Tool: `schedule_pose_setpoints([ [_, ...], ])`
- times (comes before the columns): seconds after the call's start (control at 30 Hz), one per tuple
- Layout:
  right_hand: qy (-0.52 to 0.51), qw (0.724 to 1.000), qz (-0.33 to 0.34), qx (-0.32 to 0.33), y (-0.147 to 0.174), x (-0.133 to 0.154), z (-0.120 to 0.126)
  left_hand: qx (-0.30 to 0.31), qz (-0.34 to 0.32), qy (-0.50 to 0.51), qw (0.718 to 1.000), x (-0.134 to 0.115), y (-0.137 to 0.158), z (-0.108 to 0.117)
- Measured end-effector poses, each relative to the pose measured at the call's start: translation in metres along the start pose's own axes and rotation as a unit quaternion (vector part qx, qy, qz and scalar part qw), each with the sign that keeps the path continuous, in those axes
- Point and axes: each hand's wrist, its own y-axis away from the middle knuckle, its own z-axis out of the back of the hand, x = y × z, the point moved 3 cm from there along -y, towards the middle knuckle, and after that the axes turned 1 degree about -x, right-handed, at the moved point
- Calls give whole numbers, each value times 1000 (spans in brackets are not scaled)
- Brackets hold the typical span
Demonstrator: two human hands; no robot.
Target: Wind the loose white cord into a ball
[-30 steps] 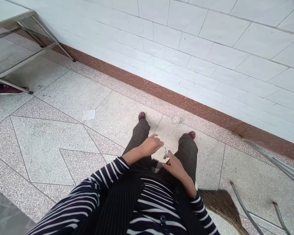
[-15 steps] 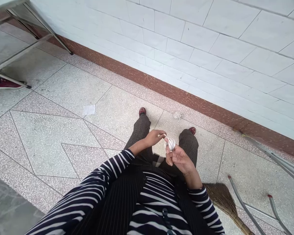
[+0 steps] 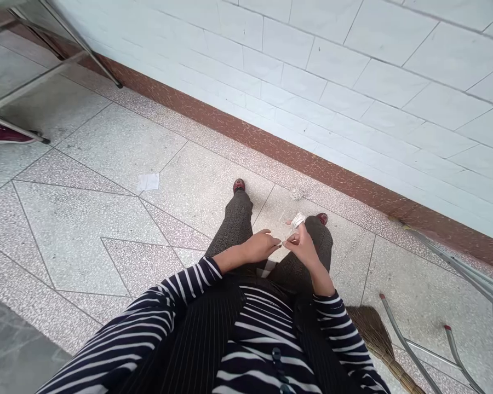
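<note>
A small white ball of string [image 3: 298, 220] sits at the raised fingers of my right hand [image 3: 306, 251], above my right knee. That hand's thumb and a fingertip are pinched together below the ball. My left hand [image 3: 261, 246] faces it with fingers closed in a pinch, the fingertips almost touching those of the right. A short pale bit of the string shows between the two pinches; its exact course is too fine to make out. On the floor beyond my hands lies a second white ball of string [image 3: 296, 194], near the wall.
A white paper [image 3: 148, 181] lies on the floor to the left. A metal-framed table [image 3: 36, 82] stands at upper left, with another person's shoe [image 3: 8, 134] beside it. At right are a straw broom [image 3: 370, 328], a metal tube frame [image 3: 431, 353] and leaning metal poles [image 3: 456, 262]. The tiled wall [image 3: 312, 71] rises ahead.
The ball of string has moved up and slightly right with my right hand's fingers. My right hand has turned from palm-up to a pinch. My left hand has moved slightly down, to the right fingertips.
</note>
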Motion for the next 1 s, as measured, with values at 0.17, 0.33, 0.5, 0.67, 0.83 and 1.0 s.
schedule_pose_setpoints([
  [0.17, 62, 996, -55, 38, 7, -24, -10, -55, -12, -59, 997, 12, -2, 37],
  [0.33, -17, 991, -61, 115, 28, -15, -22, -66, 17, 76, 995, 29, -17, 53],
  [0.5, -148, 980, -28, 129, 39, 4, -22, -8, 76, 335, 939, 33, -25, 38],
  [0.67, -233, 966, 20, 113, 38, 16, -17, -34, 105, 350, 930, 28, -18, 22],
  [0.83, -213, 975, 35, 62, 21, 10, -18, -9, 93, 216, 972, 17, -14, 11],
  [1.0, 5, 999, -7, -31, 9, -11, -8, 14, 40, 46, 998, 16, -16, 9],
])
